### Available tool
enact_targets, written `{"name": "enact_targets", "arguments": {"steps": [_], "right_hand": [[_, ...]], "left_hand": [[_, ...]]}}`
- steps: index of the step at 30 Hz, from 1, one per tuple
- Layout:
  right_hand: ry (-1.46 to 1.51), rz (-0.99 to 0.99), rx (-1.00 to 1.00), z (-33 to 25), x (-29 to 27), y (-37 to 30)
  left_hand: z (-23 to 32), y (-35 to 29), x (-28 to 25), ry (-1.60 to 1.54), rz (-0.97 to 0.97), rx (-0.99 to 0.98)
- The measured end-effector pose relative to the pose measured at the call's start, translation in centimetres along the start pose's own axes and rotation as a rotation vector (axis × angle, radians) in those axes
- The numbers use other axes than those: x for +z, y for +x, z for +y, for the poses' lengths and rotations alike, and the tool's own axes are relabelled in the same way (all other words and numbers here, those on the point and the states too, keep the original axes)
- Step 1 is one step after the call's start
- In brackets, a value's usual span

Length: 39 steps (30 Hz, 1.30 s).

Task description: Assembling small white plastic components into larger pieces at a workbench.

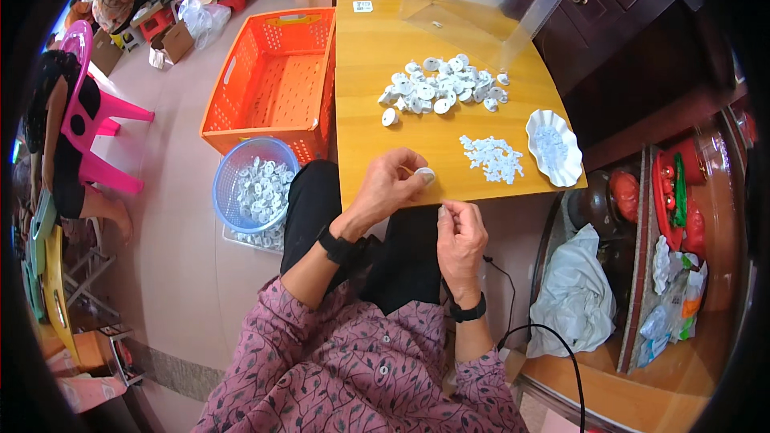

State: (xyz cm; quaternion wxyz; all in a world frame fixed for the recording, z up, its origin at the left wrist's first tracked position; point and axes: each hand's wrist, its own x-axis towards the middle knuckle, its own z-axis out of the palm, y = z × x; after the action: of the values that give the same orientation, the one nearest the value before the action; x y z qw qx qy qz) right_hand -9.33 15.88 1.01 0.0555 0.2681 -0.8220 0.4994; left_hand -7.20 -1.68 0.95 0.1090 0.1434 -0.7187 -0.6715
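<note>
My left hand point(387, 186) is closed on a round white plastic part point(427, 173) above the table's front edge. To its right, my right hand point(461, 242) pinches its thumb and forefinger together just past that edge; whatever sits between those fingertips is too small to make out. Beyond both hands lies a heap of similar round white parts point(441, 84) on the yellow table point(365, 72). A scatter of tiny pale pieces point(492, 159) spreads near the right side. Beside it, a white scalloped dish point(568, 162) holds more small translucent pieces.
An orange plastic crate point(233, 84) stands left of the table. Below it, a blue basket point(220, 192) holds many white parts. A clear plastic bin point(481, 0) sits at the table's far end. Dark drawers and a white bag point(573, 297) are on the right. A pink chair point(100, 124) stands far left.
</note>
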Motion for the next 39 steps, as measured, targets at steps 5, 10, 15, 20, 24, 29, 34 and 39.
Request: {"name": "enact_targets", "arguments": {"steps": [5, 10, 15, 20, 24, 29, 34, 39], "right_hand": [[0.390, -0.010, 0.280, -1.1, -0.3, -0.1], [0.482, -0.019, 0.309, -3.3, -0.7, 0.5], [0.549, -0.012, 0.316, -3.9, -0.5, 0.6], [0.582, 0.018, 0.233, -2.4, 0.7, 0.2], [0.443, 0.048, 0.131, -2.6, 0.8, 0.1], [0.149, 0.027, 0.028, -3.6, -0.1, 0.3], [0.163, 0.024, 0.031, -3.7, 0.0, 0.3], [0.220, 0.030, 0.043, -3.6, 0.3, 0.3]], "left_hand": [[-0.7, -2.5, 0.1, -0.450, -0.071, -0.059], [-1.2, -3.8, 0.7, -0.673, -0.105, -0.055], [-1.7, -5.0, 0.9, -0.832, -0.138, -0.036], [-1.9, -5.5, 0.9, -0.877, -0.142, -0.056], [-2.2, -5.7, 0.8, -0.934, -0.142, -0.039], [-2.1, -5.7, 0.7, -0.936, -0.129, -0.026], [-2.0, -5.8, 1.0, -0.888, -0.114, -0.022], [-2.0, -5.8, 0.9, -0.883, -0.119, 0.000]]}}
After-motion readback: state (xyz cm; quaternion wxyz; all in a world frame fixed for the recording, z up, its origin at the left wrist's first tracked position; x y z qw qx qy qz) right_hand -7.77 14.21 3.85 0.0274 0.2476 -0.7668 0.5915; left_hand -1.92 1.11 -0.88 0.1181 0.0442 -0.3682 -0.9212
